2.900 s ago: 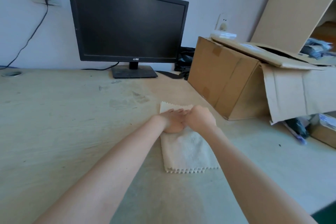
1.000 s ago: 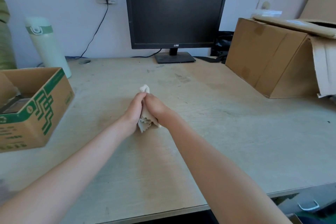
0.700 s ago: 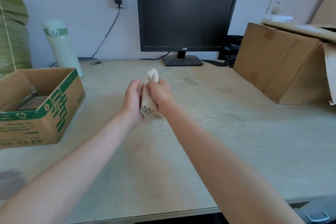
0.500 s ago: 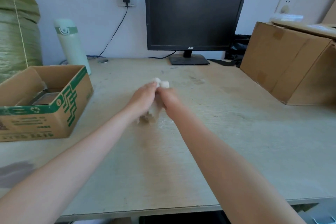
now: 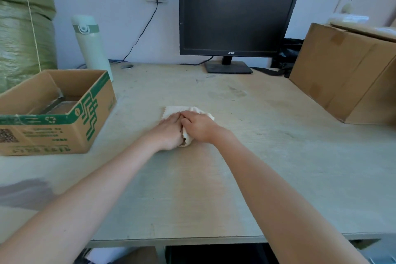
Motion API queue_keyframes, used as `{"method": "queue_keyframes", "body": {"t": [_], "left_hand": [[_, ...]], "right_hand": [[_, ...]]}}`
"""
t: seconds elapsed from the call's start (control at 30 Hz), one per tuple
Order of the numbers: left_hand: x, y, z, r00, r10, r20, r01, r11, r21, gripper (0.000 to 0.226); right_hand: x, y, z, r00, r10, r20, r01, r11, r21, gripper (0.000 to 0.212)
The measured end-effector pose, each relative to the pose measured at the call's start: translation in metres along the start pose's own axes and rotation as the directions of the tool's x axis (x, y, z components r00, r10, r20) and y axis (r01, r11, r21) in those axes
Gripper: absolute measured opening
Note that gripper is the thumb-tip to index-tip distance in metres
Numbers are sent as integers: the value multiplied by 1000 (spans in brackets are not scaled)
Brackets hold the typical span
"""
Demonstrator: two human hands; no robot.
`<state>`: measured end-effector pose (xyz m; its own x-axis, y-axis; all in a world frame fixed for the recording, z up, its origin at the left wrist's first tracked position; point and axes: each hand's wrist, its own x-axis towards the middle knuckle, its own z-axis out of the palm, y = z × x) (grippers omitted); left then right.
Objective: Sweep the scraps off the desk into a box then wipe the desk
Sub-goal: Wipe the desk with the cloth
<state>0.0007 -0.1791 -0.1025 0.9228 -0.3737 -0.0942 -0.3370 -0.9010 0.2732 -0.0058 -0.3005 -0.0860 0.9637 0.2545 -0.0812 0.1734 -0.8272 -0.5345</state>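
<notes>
Mostly out of sight, cloth beneath left hand and right hand, both curled tight around it.

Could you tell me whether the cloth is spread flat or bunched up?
Bunched up: the left hand and right hand grip the cloth as a crumpled wad on the desk.

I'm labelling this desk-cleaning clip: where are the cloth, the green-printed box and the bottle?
cloth (image 5: 177, 110), head view, on its uncovered far edge.
green-printed box (image 5: 53, 137), head view, on its front wall.
bottle (image 5: 93, 49), head view, on the middle of its body.
</notes>
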Motion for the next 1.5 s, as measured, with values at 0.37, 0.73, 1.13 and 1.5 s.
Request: {"method": "queue_keyframes", "body": {"t": [0.37,0.73,1.13,1.5], "left_hand": [[-24,15,10,999,-32,30,31,999,18,55],[-61,63,29,1000,-10,25,10,1000,-3,59],[-65,181,62,982,-188,30,188,982,7,85],[-29,228,48,976,211,-47,-213,976,-43,47]], "right_hand": [[-35,1,-6,997,-4,75,-1,998,64,47],[-88,18,0,999,42,32,-43,998,36,36],[-143,63,-36,985,167,-51,-168,986,-20,44],[-162,129,-77,911,345,-227,-339,938,68,37]]}}
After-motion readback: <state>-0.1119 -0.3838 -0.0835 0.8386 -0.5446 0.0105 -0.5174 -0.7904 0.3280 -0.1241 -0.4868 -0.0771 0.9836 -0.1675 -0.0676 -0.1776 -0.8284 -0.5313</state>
